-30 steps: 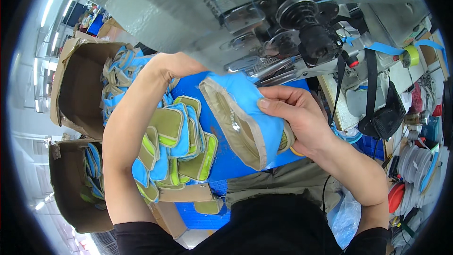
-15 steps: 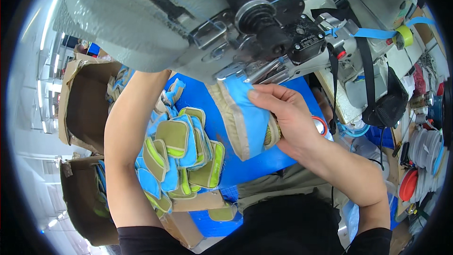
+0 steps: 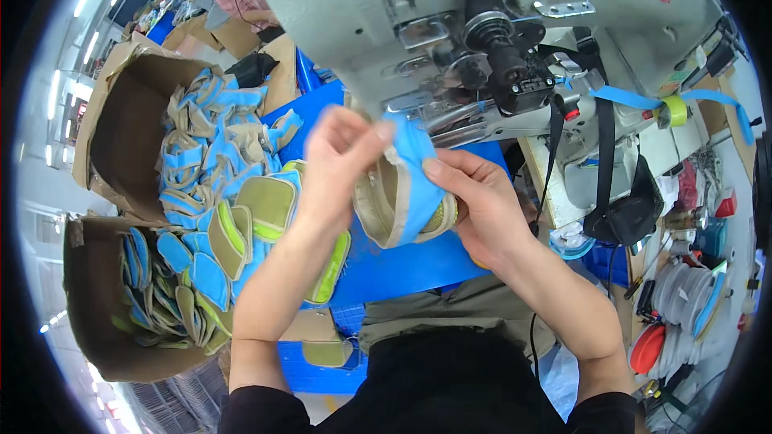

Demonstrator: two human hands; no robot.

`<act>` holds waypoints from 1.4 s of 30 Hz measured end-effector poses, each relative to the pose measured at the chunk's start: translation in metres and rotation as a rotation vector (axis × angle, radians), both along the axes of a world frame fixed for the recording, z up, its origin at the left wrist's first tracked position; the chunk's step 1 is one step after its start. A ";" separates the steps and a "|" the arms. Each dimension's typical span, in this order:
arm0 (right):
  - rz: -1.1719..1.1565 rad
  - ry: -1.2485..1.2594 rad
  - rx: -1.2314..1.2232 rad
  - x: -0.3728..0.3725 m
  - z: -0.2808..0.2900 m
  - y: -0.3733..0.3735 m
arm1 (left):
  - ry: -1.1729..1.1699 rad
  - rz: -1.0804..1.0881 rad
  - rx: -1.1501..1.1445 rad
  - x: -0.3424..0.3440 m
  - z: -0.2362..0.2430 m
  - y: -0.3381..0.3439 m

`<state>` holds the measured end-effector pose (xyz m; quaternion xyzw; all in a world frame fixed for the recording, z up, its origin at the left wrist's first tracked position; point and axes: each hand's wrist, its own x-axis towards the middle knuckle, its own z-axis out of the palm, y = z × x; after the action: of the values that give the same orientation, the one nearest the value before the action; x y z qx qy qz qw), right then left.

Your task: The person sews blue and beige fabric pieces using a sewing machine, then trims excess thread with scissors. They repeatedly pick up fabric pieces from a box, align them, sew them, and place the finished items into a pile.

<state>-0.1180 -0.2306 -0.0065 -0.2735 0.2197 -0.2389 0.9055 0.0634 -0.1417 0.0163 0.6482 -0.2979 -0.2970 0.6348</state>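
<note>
Blue tabletop (image 3: 402,269) is filling the middle of the frame, with a big grey sewing machine (image 3: 482,40) looming across the top. Two cardboard boxes are sitting at the left: the upper box (image 3: 112,137) and the lower box (image 3: 88,305), both stuffed with blue and tan pieces, and a stack of olive-green pads (image 3: 257,209) is spilling toward centre.

Both hands are working one fabric piece (image 3: 406,189) right under the machine head, dead centre. The left hand (image 3: 342,157) is pinching its top edge, fingers closed on the cloth. The right hand (image 3: 474,197) is clamping the lower right side, thumb pressing the blue face.

The piece itself is looking soft and curved, blue on the outside with a tan border and a bit of yellow-green peeking at the bottom.

Risk-wise, fingers are sitting really close to the needle area, so a slip could be nasty. Also the floppy edge could be folding under and getting stitched crooked.
</note>
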 end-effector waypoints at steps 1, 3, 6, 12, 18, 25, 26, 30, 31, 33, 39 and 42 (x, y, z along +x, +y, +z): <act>0.021 0.002 -0.019 0.000 -0.005 0.001 | 0.306 -0.048 0.058 -0.014 -0.004 0.004; 0.041 0.010 -0.045 -0.003 -0.008 0.001 | 0.385 -0.103 0.075 -0.023 -0.009 -0.004; 0.031 0.024 -0.063 -0.007 -0.008 0.001 | 0.431 -0.140 0.065 -0.032 -0.005 -0.010; 0.008 0.016 -0.095 0.003 -0.002 -0.005 | 0.416 -0.120 0.091 -0.027 0.004 -0.017; -0.041 0.110 -0.223 -0.003 -0.009 -0.011 | 0.149 -0.002 -0.044 -0.047 -0.018 0.007; -0.187 0.119 -0.580 -0.042 -0.017 0.040 | 0.041 -0.194 0.008 -0.060 -0.007 0.050; -0.167 0.108 -0.601 -0.045 -0.019 0.046 | 0.271 -0.207 -0.022 -0.072 0.005 0.050; -0.055 0.051 -0.487 -0.054 -0.009 0.056 | 0.713 -0.277 -0.008 -0.094 0.006 0.071; -0.002 0.050 -0.438 -0.057 -0.007 0.055 | 0.762 -0.283 0.010 -0.096 0.003 0.075; -0.022 0.041 -0.408 -0.058 -0.008 0.057 | 0.852 -0.543 -0.073 -0.075 -0.017 0.087; -0.074 0.125 -0.699 -0.061 -0.017 0.060 | 0.348 -0.294 -0.058 -0.101 -0.020 0.081; -0.004 0.121 -0.558 -0.064 -0.016 0.054 | 0.280 -0.306 -0.038 -0.108 -0.029 0.088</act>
<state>-0.1821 -0.1770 -0.0228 -0.5254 0.1998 -0.2750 0.7800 -0.0447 -0.0535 -0.0125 0.5358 -0.3072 -0.4713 0.6296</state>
